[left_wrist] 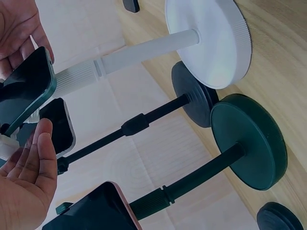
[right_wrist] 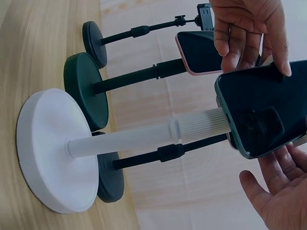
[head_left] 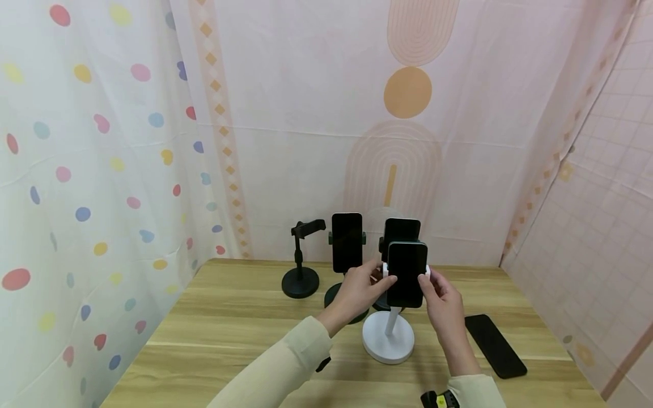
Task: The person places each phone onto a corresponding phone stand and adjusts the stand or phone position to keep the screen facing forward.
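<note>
A green-edged smartphone (head_left: 406,266) stands upright at the top of a white phone stand (head_left: 376,341), in front of its white clamp. My left hand (head_left: 357,292) grips the phone's left side, thumb over the front edge and fingers behind. At the opposite side my right hand (head_left: 448,306) pinches the edge by the clamp with thumb and fingers. The right wrist view shows the left hand's thumb lying on the dark screen (right_wrist: 268,103); the right thumb is outside that view. Fingers of the left hand (left_wrist: 29,177) lie beside the clamp in the left wrist view.
Behind stand a dark green stand (left_wrist: 249,139) bearing a pink-edged phone (head_left: 347,243), another dark stand with a phone (head_left: 402,228), and a black stand (head_left: 300,283) bearing none. One black phone (head_left: 495,347) lies flat at right on the wooden table (head_left: 204,340). Curtains hang behind.
</note>
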### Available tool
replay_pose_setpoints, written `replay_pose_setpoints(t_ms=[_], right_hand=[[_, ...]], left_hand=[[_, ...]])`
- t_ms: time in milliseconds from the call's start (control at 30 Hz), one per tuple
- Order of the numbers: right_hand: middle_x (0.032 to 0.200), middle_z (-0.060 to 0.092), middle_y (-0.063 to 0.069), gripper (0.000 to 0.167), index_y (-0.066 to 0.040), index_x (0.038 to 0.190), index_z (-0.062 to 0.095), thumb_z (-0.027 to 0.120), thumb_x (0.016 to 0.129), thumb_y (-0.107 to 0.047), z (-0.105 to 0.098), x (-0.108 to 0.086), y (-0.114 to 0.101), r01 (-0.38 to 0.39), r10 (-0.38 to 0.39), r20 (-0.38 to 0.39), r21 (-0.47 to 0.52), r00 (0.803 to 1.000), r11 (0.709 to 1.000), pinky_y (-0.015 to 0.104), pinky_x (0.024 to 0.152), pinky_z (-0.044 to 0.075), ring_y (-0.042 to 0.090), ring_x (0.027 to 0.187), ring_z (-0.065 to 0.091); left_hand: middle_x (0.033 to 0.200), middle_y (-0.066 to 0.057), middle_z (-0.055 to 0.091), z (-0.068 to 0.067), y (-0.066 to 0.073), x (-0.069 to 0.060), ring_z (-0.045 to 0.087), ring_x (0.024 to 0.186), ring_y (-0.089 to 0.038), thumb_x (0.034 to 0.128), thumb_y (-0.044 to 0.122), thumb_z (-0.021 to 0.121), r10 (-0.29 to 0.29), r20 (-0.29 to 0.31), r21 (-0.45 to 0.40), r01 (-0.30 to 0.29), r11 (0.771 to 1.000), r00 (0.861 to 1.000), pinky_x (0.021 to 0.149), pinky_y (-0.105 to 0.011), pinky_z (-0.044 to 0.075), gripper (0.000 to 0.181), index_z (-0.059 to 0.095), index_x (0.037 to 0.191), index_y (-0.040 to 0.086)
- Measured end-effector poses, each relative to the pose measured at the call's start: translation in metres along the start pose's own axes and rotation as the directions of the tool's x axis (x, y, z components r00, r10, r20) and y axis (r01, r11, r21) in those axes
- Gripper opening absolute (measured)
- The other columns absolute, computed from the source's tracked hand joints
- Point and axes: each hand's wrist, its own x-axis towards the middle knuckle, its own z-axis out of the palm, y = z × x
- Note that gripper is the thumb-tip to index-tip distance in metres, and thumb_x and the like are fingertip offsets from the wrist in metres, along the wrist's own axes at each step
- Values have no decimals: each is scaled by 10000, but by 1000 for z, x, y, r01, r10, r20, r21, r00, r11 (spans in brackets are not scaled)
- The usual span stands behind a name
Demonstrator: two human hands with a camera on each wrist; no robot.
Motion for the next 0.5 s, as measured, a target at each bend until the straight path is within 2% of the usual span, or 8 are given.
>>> replay_pose_setpoints(t_ms=[133, 300, 500], right_hand=[[1237, 621, 154, 497, -43, 1360, 580, 563, 1014, -400, 0, -3, 4, -17, 17, -1, -1, 1000, 1000, 146, 799, 437, 127, 1011, 544], [1292, 605, 137, 539, -60, 1394, 554, 554, 1009, -437, -2, -8, 12, -41, 41, 12, -20, 999, 999, 128, 818, 428, 134, 1067, 530], [1289, 626, 134, 549, -85, 1394, 555, 531, 1008, -475, -7, -13, 20, -61, 61, 3, -64, 998, 996, 131, 810, 431, 25, 1005, 587]], left_hand=[[986, 32, 686, -1, -2, -3, 646, 885, -97, 979, 364, 641, -7, 6, 6, 7, 1000, 1000, 721, -251, 532, 277, 653, 1136, 137], [973, 22, 691, -1, -7, -9, 641, 866, -100, 976, 366, 646, -13, 10, 18, 12, 1000, 1000, 706, -256, 524, 316, 660, 1168, 116], [1001, 1, 694, 0, -14, -12, 634, 897, -116, 976, 376, 643, -17, 16, 43, 17, 999, 1000, 745, -273, 522, 385, 654, 1223, 82]])
